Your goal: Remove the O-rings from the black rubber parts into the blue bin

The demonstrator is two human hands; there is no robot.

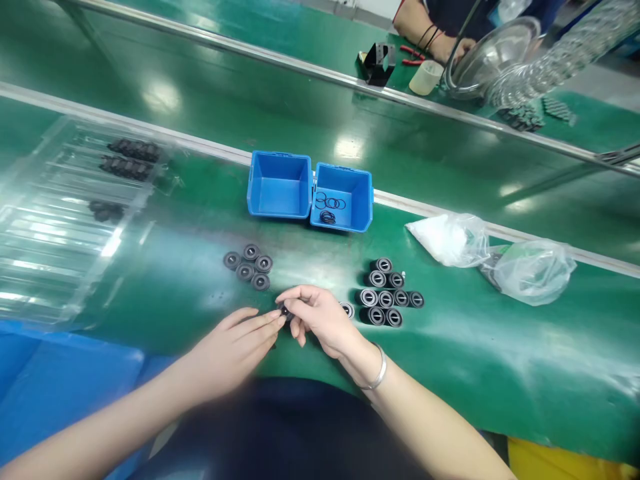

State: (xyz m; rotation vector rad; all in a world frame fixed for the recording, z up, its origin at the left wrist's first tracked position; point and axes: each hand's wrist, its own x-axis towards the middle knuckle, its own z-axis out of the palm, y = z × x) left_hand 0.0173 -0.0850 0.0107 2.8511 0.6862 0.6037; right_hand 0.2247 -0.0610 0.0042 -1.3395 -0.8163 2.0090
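Observation:
Both of my hands meet over a small black round part (284,309) near the front of the green table. My left hand (243,343) has its fingers pressed together, their tips against the part's left side. Thumb and forefinger of my right hand (317,317) pinch it from the right and above. Several black round parts (245,271) lie in a cluster to the left. To the right stands a larger group of black cylindrical parts (385,299), with a light-ringed part (347,309) beside my right wrist. Black rings (328,217) lie in the right blue bin (356,200).
Beside the ring bin is another blue bin (280,187). Clear trays (65,220) with dark parts lie at left, plastic bags (450,240) at right. Across the rail (300,58), a person's hand (453,48) is near red-handled pliers (413,56) and a clear duct (565,60).

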